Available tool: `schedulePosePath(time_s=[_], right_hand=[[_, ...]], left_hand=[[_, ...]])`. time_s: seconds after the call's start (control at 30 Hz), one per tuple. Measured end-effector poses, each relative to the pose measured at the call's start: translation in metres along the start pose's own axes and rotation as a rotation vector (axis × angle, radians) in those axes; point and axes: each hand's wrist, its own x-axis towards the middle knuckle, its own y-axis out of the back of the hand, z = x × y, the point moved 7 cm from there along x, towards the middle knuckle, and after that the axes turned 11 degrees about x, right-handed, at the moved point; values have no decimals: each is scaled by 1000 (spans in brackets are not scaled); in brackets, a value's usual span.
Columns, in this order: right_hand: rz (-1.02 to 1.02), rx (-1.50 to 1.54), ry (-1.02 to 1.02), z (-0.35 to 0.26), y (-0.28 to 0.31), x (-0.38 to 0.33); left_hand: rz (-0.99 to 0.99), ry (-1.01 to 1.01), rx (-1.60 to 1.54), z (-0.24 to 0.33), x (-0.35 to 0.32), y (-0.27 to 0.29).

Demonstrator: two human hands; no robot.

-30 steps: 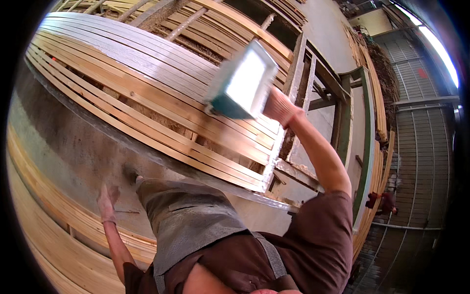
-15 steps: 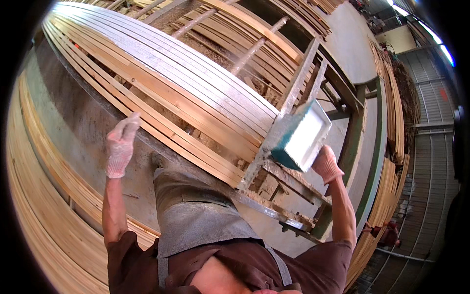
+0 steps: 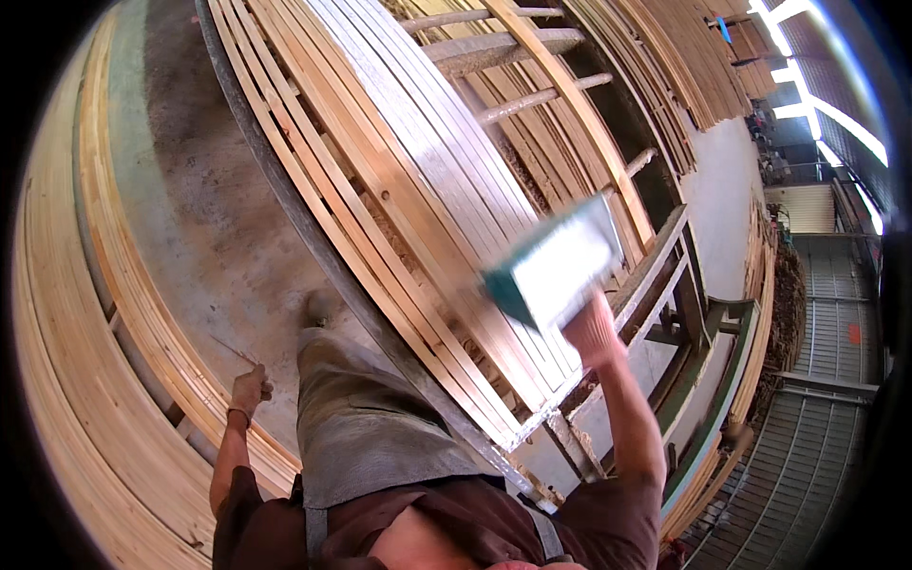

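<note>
Boards (image 3: 418,233) lay ahead of the right hand (image 3: 596,332) and to its left, some whitened, some bare. That hand was clamped on the near side of a teal box (image 3: 560,266), blurred, just ahead of it and over the boards' near end. Coating seemed the step in hand; another stroke would likely call for a firm, level grip. The left hand (image 3: 249,391) hung beside the stack (image 3: 66,313); whether its fingers gripped anything, I could not tell.
</note>
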Motion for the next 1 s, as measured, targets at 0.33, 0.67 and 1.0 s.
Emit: schedulePosePath(time_s=[0.33,0.67,1.0], right_hand=[[341,161,101,-71,179,320],[-13,145,24,-59,-4,30],[-409,249,-227,-51,-165,-290]], left_hand=[[-117,-239,-10,134,23,22],[39,-989,367,355,-160,-17],[31,-1978,1293,458,-366,-380]])
